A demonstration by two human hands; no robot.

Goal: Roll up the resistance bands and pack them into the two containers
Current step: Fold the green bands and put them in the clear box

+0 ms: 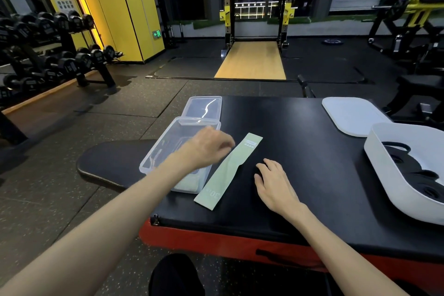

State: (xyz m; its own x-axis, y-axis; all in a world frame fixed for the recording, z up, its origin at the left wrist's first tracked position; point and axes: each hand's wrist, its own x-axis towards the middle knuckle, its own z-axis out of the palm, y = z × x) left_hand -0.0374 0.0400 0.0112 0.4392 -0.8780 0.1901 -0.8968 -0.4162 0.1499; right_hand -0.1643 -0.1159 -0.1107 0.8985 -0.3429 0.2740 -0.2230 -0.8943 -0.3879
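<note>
A light green resistance band (228, 171) marked "30 LB" lies flat and unrolled on the black padded bench (300, 146). To its left stands a clear plastic container (168, 149) with a pale green roll (189, 181) at its near end. My left hand (209, 146) hovers over the container's right rim, blurred, fingers loosely curled and holding nothing. My right hand (274, 183) rests flat on the bench just right of the band, fingers spread. A white container (394, 175) at the right holds several rolled black bands (413, 168).
A clear lid (203, 108) lies behind the clear container and a white lid (350, 115) behind the white one. A narrow black pad (113, 163) juts out left of the bench. A dumbbell rack (55, 55) stands far left, a squat rack (257, 7) ahead.
</note>
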